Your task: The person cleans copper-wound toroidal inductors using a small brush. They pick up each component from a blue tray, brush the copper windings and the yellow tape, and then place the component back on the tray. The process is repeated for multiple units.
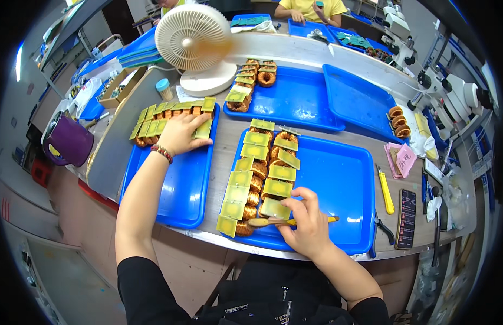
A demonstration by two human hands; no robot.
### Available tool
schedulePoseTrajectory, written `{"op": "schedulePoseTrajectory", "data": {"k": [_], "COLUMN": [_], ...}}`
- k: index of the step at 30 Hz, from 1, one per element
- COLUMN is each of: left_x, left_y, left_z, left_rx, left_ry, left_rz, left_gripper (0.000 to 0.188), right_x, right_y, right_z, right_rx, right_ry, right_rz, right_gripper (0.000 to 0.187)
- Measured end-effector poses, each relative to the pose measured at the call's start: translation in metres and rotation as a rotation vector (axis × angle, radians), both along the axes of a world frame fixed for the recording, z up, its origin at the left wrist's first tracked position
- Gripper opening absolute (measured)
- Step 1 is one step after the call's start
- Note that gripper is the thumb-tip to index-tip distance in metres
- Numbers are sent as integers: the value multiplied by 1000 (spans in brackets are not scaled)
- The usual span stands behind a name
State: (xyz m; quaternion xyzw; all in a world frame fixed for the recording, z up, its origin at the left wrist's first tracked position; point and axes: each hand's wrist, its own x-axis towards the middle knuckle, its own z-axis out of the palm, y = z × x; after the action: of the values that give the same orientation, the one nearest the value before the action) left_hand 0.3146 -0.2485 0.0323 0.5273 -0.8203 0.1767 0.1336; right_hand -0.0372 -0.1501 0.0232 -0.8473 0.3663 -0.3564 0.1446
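Note:
My left hand reaches over the left blue tray. Its thumb and forefinger close around a yellow-green board at the end of a row of board-topped copper coils. In the middle blue tray, two columns of copper-wound coils carry similar boards, some tilted. My right hand is over the near end of the second column. It holds a slim yellow-brown stick-like tool lying crosswise, its exact kind unclear. The right fingertips are at the edge of the nearest board.
Behind are two more blue trays with coils, and a white fan. On the right lie a yellow cutter knife, a phone, pliers, pink papers and a microscope. Two people sit across the bench.

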Motion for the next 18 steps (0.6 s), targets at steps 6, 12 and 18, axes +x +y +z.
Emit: {"op": "schedulePoseTrajectory", "data": {"k": [6, 12, 18], "left_x": [-6, -17, -26], "left_y": [17, 64, 134], "left_z": [-5, 12, 13], "left_rx": [-153, -115, 63], "left_ry": [36, 7, 44], "left_rz": [13, -107, -81], "left_gripper": [59, 60, 60], "right_x": [-1, -1, -1], "right_y": [0, 1, 2], "right_z": [3, 0, 2], "right_rx": [2, 7, -15], "right_ry": [-25, -31, -67], "right_rz": [27, 32, 50], "right_gripper": [43, 43, 44]}}
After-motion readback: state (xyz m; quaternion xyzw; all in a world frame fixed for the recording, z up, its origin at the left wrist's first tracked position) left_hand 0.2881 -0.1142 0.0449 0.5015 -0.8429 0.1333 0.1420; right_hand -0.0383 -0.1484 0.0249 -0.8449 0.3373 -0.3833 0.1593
